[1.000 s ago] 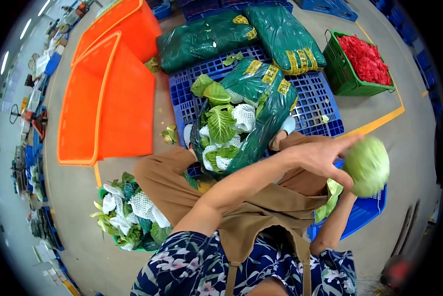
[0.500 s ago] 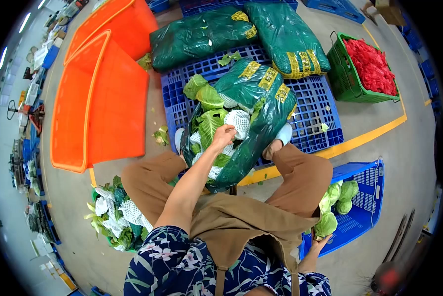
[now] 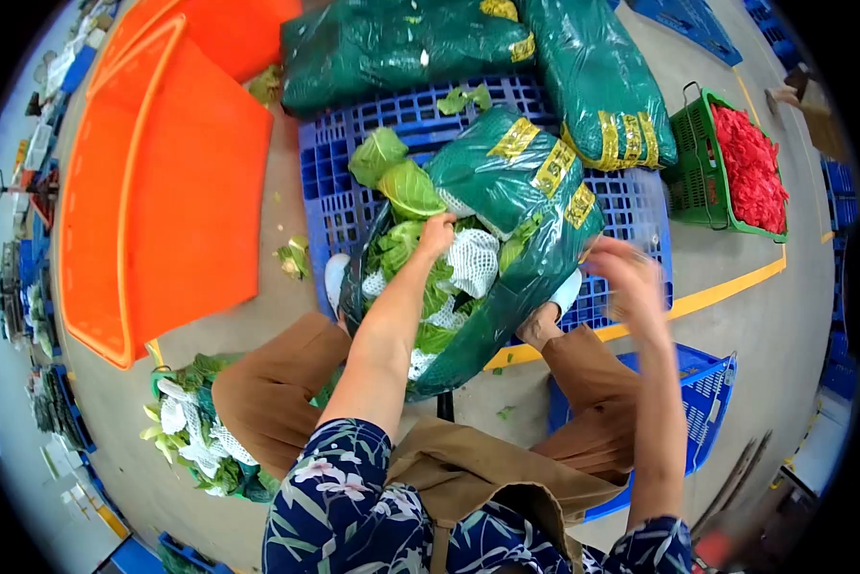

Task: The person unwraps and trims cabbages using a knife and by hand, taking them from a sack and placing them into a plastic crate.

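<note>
My left hand (image 3: 436,232) is closed at the mouth of a dark green plastic bag (image 3: 511,320), among loose leaves and white foam nets; what its fingertips grip is too small to make out. A white foam net (image 3: 472,262) lies just right of it, and a pale green leaf (image 3: 411,189) sits above. Over the bag's right side, my right hand (image 3: 629,279) is raised and smeared by motion. No cabbage shows in it. The bag stands between my feet at the near edge of a blue pallet (image 3: 329,206).
Two full green bags (image 3: 401,53) lie across the pallet's far side. Orange bins (image 3: 195,191) stand left. A green crate (image 3: 695,172) of red material is at right. A blue basket (image 3: 703,407) sits by my right knee, a heap of leaves and nets (image 3: 195,421) by my left.
The left hand went from beside the held cabbage to the bag's mouth, then slightly upward. The right hand has left the cabbages in the blue basket and moved up beside the bag.
</note>
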The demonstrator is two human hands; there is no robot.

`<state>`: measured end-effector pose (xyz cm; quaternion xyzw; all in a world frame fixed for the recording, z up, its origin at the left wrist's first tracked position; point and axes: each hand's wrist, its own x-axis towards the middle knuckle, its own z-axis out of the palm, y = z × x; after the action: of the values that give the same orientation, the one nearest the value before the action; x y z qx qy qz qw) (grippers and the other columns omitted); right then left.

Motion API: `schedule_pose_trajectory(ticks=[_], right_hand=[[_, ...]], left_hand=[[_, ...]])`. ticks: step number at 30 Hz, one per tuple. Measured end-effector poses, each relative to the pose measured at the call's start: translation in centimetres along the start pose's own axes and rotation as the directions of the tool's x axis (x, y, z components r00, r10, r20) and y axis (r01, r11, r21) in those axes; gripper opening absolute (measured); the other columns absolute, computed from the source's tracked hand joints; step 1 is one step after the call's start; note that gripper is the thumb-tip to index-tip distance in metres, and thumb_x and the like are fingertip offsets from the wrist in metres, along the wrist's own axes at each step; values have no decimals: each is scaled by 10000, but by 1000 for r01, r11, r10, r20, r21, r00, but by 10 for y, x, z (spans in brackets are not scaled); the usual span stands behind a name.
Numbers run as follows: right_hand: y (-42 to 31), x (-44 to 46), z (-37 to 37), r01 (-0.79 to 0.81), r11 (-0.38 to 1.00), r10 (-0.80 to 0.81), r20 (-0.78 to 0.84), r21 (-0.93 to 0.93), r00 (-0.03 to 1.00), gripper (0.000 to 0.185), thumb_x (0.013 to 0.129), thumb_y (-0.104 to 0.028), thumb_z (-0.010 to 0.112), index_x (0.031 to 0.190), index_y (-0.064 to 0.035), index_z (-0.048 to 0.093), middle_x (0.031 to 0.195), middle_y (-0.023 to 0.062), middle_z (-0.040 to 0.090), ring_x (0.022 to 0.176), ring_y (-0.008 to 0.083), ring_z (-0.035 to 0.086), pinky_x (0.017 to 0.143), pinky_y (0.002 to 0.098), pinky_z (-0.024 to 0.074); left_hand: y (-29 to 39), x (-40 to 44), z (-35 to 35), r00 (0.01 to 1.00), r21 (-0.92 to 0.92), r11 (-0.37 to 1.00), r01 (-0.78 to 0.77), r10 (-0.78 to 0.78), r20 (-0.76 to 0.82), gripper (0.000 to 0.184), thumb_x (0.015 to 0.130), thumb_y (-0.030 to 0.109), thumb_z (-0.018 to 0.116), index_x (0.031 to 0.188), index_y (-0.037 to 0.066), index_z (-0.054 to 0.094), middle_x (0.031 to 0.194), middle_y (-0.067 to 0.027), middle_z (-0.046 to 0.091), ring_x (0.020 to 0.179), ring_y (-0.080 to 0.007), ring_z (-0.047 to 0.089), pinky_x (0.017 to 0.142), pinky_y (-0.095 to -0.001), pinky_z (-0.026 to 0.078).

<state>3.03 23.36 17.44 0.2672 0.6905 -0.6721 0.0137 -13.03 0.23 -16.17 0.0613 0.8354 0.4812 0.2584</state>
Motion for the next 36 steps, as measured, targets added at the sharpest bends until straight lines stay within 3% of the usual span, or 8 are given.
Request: schedule_pose_trajectory(ticks=[3,6,13,16,18,24,28,36], right_hand=[[88,83,98,-231,966,259,363,-119,895,312,772,-176,655,1026,6,658,826,61,653,744,120,596,676,263,465],[163,142,153,-228,846,389,265,-483,882,253,734,-176,610,861,40,638,676,136,608,643,223,605,619,376,481],[192,223,156,151,710,-301,-102,-688,948,252,694,-142,628,834,66,608,753,256,624,743,411,617,706,461,483],[190,253,143,323,649,-498,-64,-689,865,262,701,-127,629,881,62,605,770,253,626,741,403,615,695,456,480],[178,273,128,117,888,-163,-66,-445,984,241,705,-140,635,841,58,609,718,230,620,694,387,610,689,453,479],[175,288,163,126,674,-303,-117,-728,946,265,696,-203,611,747,56,595,724,266,608,710,422,597,707,472,472],[175,271,166,134,836,-214,-92,-532,972,244,708,-199,570,753,40,546,622,208,547,606,374,537,616,456,419],[150,155,192,448,477,-637,54,-757,769,196,740,-179,644,853,-33,578,840,165,593,757,343,554,681,452,439]], left_hand=[[-14,12,-6,971,412,889,203,-238,36,386,853,148,459,1195,18,583,1186,-211,594,1107,-354,560,920,-409,451],[-43,1,-32,957,418,885,203,-269,105,380,864,181,470,1180,1,581,1170,-236,589,1080,-360,566,916,-415,442],[-41,8,-35,963,11,969,245,-245,111,370,862,233,545,1151,2,568,1126,-218,593,1021,-365,565,902,-425,437],[-41,12,-13,892,-804,438,402,-385,236,414,880,215,553,1250,44,481,1227,-96,517,1134,-282,484,942,-423,393],[-45,18,-2,921,-932,206,298,-317,225,514,852,266,609,1297,85,427,1277,-55,451,1220,-250,401,1020,-453,307],[-9,39,4,959,-971,-129,203,-174,223,825,796,486,655,1425,116,271,1470,-114,278,1367,-313,211,1108,-575,88],[-2,37,1,938,-974,-9,227,-268,221,900,797,577,625,1448,115,210,1484,-133,252,1381,-344,172,1093,-606,104],[2,-45,-46,921,-938,52,342,-218,323,779,853,595,526,1433,135,284,1466,-137,301,1328,-370,269,1059,-563,247]])
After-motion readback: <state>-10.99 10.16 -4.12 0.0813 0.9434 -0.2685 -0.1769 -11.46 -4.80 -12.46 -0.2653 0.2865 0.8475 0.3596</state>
